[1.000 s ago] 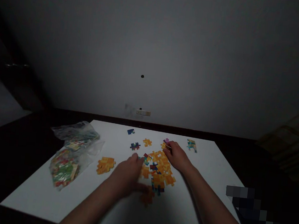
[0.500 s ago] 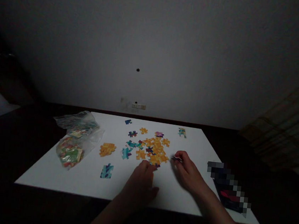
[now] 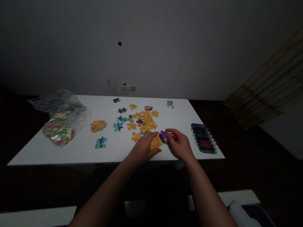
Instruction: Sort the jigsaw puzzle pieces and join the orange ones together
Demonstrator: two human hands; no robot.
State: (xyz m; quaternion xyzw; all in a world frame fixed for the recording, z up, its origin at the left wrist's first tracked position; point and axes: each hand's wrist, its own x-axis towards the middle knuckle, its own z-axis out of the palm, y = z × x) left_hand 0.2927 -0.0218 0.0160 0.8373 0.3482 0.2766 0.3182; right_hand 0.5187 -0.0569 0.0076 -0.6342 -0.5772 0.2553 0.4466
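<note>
My left hand (image 3: 142, 149) holds an orange jigsaw chunk (image 3: 156, 142) above the near edge of the white table (image 3: 77, 152). My right hand (image 3: 180, 144) pinches a small purple jigsaw piece (image 3: 163, 136) right against that orange chunk. Just beyond both hands lies a loose heap of orange and blue jigsaw pieces (image 3: 142, 119).
A clear plastic bag of jigsaw pieces (image 3: 60, 120) lies at the table's left. A small orange cluster (image 3: 98, 125) and a teal piece (image 3: 101, 142) lie apart. A dark blurred object (image 3: 203, 137) sits at the right edge. A wall socket (image 3: 127, 88) is behind.
Both hands drew back from the heap toward the near edge. The left picked up an orange chunk, the right brought a purple piece against it. The view shifted back and right.
</note>
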